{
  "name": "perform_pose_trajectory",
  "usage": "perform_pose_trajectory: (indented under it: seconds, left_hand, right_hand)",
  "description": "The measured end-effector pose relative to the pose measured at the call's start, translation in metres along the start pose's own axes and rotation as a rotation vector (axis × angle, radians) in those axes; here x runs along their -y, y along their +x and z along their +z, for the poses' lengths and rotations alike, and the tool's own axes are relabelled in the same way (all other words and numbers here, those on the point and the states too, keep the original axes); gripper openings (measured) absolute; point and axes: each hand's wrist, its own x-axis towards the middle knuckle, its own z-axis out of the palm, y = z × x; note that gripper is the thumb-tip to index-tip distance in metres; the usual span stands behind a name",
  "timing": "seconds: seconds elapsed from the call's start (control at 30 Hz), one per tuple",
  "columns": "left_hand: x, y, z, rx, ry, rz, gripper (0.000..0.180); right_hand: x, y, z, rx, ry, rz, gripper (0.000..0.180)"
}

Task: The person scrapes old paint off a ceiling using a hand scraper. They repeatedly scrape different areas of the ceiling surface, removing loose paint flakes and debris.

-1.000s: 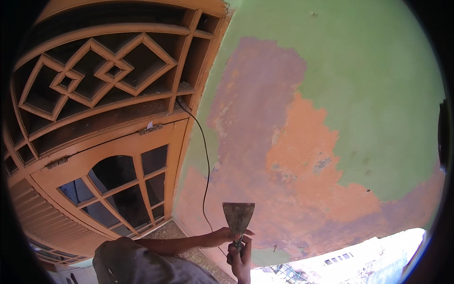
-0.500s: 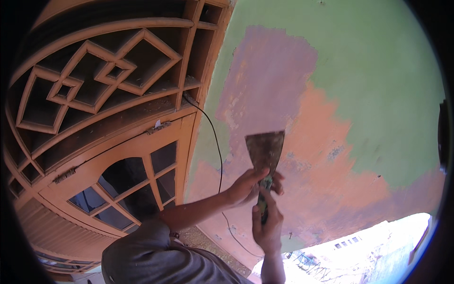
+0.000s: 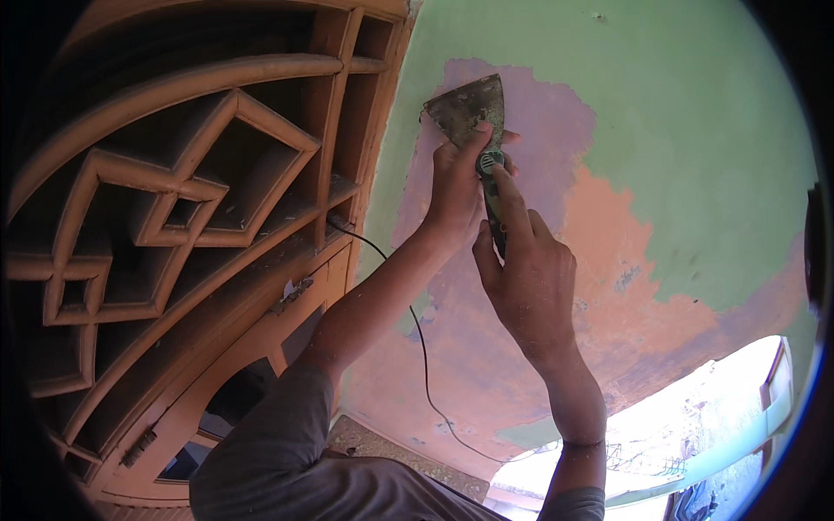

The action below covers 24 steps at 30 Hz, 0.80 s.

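Observation:
Both my hands grip one wide scraper [image 3: 469, 106] with a dark, worn metal blade and a dark green handle. My left hand [image 3: 459, 178] is closed where the blade joins the handle, its thumb on the blade's lower part. Lower down, my right hand [image 3: 532, 278] wraps the handle, with the forefinger laid along it. The blade is raised in front of the upper part of a bare mauve patch on the wall [image 3: 695, 156]. Whether its edge touches the wall, I cannot tell. Green paint surrounds the patch, and orange shows lower down.
At the left stands an orange-brown wooden door frame with a diamond lattice [image 3: 182, 187] above a glazed door [image 3: 234, 382]. A black cable [image 3: 421, 334] hangs across the wall from the frame. Bright daylight comes through an opening [image 3: 678, 417] at the lower right.
Both hands have carried the scraper upward, from the lower mauve area to near that patch's top edge. My arms are more stretched out, and the view has shifted.

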Motion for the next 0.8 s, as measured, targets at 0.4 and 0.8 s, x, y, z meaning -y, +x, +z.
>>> perform_pose_trajectory:
  seconds: [0.4,0.8]
  left_hand:
    - [-0.02,0.004,0.0,-0.062,0.012,-0.046,0.04]
    - [-0.024,0.017,0.003,-0.098,0.01,0.009,0.036]
  right_hand:
    - [0.028,0.023,-0.007,0.143,-0.107,0.076,0.048]
    - [0.027,0.03,-0.011,0.135,-0.009,0.075,0.046]
